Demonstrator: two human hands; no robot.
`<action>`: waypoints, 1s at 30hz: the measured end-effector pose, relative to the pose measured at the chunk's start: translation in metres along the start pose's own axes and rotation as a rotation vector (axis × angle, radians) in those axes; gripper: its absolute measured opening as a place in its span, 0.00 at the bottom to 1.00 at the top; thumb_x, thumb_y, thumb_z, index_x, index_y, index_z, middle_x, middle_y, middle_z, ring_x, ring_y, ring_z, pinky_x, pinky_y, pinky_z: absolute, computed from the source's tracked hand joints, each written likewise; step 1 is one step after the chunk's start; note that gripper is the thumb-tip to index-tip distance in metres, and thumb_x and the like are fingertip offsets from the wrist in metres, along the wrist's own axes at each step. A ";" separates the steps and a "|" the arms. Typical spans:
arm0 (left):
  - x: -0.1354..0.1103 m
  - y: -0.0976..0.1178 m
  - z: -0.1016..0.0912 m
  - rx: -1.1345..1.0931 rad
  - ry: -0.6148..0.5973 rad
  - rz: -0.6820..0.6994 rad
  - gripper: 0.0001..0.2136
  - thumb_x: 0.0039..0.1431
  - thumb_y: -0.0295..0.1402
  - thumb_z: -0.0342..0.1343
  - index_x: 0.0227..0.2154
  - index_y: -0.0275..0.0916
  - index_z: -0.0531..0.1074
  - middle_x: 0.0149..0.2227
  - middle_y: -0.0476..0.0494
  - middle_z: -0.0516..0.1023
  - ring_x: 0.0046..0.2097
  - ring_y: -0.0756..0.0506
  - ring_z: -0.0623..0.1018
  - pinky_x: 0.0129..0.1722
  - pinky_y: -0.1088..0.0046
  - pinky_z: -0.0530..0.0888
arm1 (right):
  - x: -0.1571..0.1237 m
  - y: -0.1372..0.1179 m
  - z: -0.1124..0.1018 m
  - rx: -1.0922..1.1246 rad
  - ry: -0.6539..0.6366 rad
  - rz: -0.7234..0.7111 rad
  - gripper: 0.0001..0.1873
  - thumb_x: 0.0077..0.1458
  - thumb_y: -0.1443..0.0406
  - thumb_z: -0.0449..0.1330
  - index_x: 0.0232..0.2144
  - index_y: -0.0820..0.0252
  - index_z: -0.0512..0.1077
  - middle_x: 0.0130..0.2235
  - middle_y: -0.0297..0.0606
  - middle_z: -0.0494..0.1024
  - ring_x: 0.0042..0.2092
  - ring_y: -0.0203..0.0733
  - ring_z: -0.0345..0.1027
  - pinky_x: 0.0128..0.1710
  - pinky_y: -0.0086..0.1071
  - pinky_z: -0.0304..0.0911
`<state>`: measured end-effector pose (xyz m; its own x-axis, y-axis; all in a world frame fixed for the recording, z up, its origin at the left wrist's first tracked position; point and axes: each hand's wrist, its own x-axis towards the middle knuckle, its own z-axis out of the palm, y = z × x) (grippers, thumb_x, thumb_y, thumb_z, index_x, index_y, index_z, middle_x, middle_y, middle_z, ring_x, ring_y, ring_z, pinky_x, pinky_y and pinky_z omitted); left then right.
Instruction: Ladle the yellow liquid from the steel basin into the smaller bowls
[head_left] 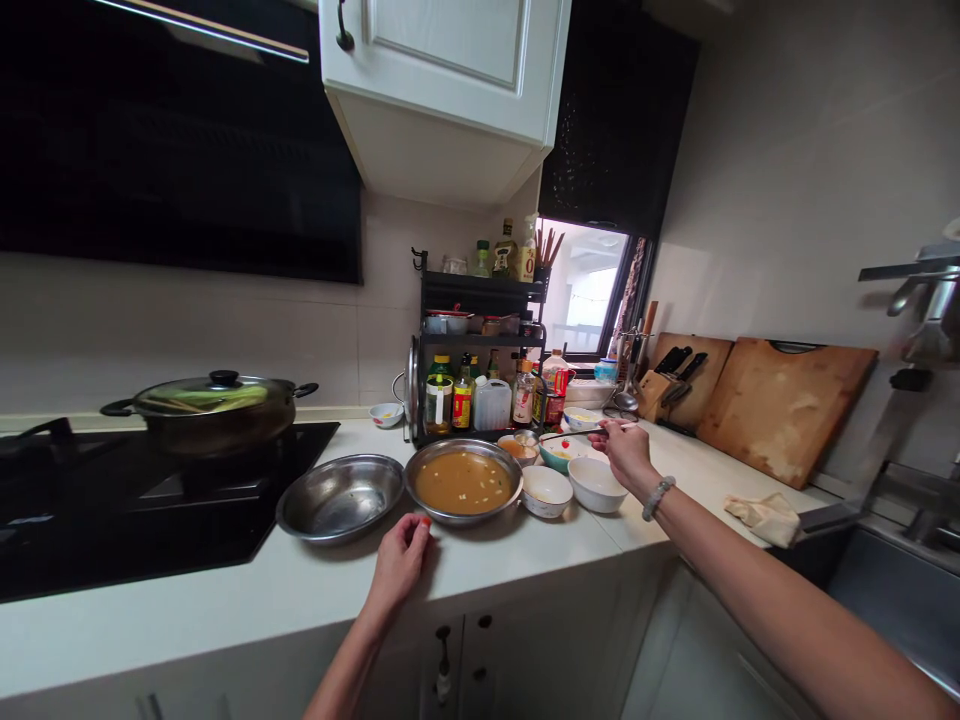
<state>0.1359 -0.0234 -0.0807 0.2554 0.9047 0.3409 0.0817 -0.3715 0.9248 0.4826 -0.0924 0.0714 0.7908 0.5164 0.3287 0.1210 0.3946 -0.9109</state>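
Observation:
My left hand (401, 558) rests on the white counter with its fingers curled, touching the near rim of a steel bowl of brown sauce (463, 481). My right hand (625, 447) reaches out over a group of small bowls and pinches a thin dark utensil (574, 433), perhaps chopsticks, whose tip hangs over a teal bowl (559, 453). Two white bowls (596, 483) stand just below that hand. An empty steel bowl (341, 497) sits left of the sauce bowl.
A lidded pan (210, 407) stands on the black hob (112, 505) at left. A black rack of bottles (480, 350) stands behind the bowls. Wooden boards (780, 405), a knife block (664, 385), a cloth (765, 517) and the sink (892, 580) are at right.

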 end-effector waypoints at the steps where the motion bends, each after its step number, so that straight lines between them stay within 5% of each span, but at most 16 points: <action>1: 0.000 0.001 0.000 0.009 0.004 0.006 0.18 0.53 0.49 0.48 0.28 0.37 0.68 0.20 0.51 0.67 0.21 0.50 0.65 0.22 0.76 0.61 | -0.005 0.000 0.004 0.001 -0.025 -0.004 0.03 0.48 0.67 0.56 0.27 0.60 0.64 0.19 0.30 0.71 0.19 0.35 0.69 0.15 0.25 0.66; 7: -0.001 0.005 0.000 -0.019 0.013 0.007 0.18 0.52 0.49 0.48 0.27 0.37 0.68 0.19 0.51 0.68 0.21 0.50 0.65 0.22 0.76 0.61 | -0.040 -0.001 0.023 -0.022 -0.196 -0.071 0.09 0.48 0.60 0.59 0.30 0.60 0.66 0.19 0.33 0.72 0.21 0.38 0.70 0.16 0.27 0.67; 19: -0.002 0.004 0.000 -0.014 0.003 0.002 0.19 0.53 0.50 0.47 0.28 0.37 0.67 0.19 0.52 0.66 0.21 0.50 0.64 0.22 0.76 0.61 | -0.086 -0.003 0.022 -0.264 -0.652 -0.558 0.15 0.57 0.55 0.52 0.39 0.60 0.69 0.25 0.31 0.71 0.21 0.31 0.66 0.21 0.27 0.66; 23: -0.002 0.006 0.000 -0.017 0.001 -0.013 0.19 0.52 0.51 0.48 0.27 0.37 0.67 0.19 0.52 0.66 0.21 0.50 0.64 0.21 0.76 0.60 | -0.076 -0.002 0.019 -0.241 -0.514 -0.492 0.17 0.56 0.54 0.52 0.39 0.61 0.69 0.23 0.31 0.71 0.21 0.33 0.67 0.21 0.28 0.66; 30: -0.003 0.005 0.001 -0.041 -0.008 -0.024 0.19 0.52 0.51 0.48 0.29 0.37 0.68 0.19 0.53 0.65 0.21 0.50 0.64 0.21 0.76 0.60 | -0.016 0.008 -0.006 -0.355 -0.095 -0.307 0.15 0.54 0.56 0.51 0.36 0.62 0.67 0.20 0.32 0.71 0.20 0.38 0.69 0.19 0.29 0.66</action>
<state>0.1361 -0.0278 -0.0768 0.2620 0.9115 0.3172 0.0483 -0.3406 0.9389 0.4749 -0.1025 0.0576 0.6301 0.4901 0.6023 0.5508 0.2647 -0.7916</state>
